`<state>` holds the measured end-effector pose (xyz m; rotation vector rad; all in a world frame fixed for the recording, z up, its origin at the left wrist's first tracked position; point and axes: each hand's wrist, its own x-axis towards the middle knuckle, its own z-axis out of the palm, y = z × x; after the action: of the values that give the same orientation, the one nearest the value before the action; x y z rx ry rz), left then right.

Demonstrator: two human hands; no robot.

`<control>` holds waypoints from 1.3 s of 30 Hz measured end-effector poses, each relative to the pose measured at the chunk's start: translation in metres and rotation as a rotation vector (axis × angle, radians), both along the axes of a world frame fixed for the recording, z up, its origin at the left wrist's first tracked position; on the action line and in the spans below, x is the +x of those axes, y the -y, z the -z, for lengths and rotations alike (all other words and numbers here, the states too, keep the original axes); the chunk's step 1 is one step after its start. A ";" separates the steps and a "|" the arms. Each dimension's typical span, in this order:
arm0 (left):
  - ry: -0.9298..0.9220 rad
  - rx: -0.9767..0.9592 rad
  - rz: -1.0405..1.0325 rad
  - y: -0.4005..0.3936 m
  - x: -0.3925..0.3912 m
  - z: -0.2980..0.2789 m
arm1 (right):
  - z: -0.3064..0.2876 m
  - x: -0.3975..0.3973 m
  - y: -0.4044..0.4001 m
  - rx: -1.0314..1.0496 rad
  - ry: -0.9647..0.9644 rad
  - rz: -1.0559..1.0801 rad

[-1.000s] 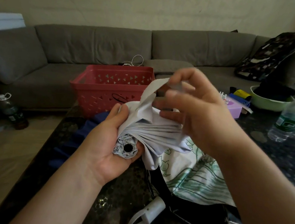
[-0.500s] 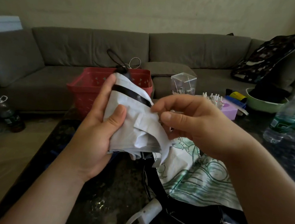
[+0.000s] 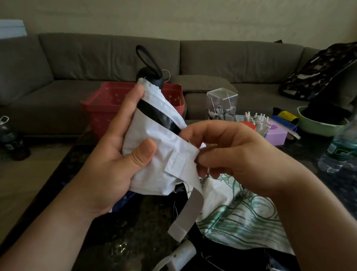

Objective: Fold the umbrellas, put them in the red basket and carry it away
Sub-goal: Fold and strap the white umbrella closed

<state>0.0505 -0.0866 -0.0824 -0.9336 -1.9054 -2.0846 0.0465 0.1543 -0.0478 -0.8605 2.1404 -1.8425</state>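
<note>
The folded white fabric umbrella with a black band (image 3: 159, 142) is held upright at frame centre, black handle and wrist loop on top. The left hand (image 3: 115, 157) is clenched around its body, thumb pressed on the canopy. The right hand (image 3: 237, 155) pinches the canopy edge at the white closure strap (image 3: 189, 208), which hangs loose below. The red perforated plastic basket (image 3: 105, 109) stands behind the umbrella, on the far edge of the dark speckled table (image 3: 130, 241). A white-and-green patterned umbrella (image 3: 243, 218) lies unfolded at lower right.
</note>
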 end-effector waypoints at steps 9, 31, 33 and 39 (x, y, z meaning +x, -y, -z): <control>0.255 -0.008 0.078 0.000 0.000 0.004 | 0.002 0.006 0.009 0.205 -0.228 0.061; 0.295 -0.196 0.039 -0.005 -0.006 0.011 | -0.007 -0.011 -0.018 0.661 0.019 -0.141; 0.280 -0.232 0.046 -0.007 -0.005 0.013 | -0.010 -0.010 -0.021 0.701 -0.014 -0.136; 0.238 -0.264 0.039 -0.005 -0.006 0.013 | -0.010 -0.010 -0.028 0.544 -0.048 -0.027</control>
<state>0.0444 -0.0816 -0.0955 -0.8051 -2.3466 -2.0811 0.0370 0.1827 -0.0379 -0.7957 2.4577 -1.1322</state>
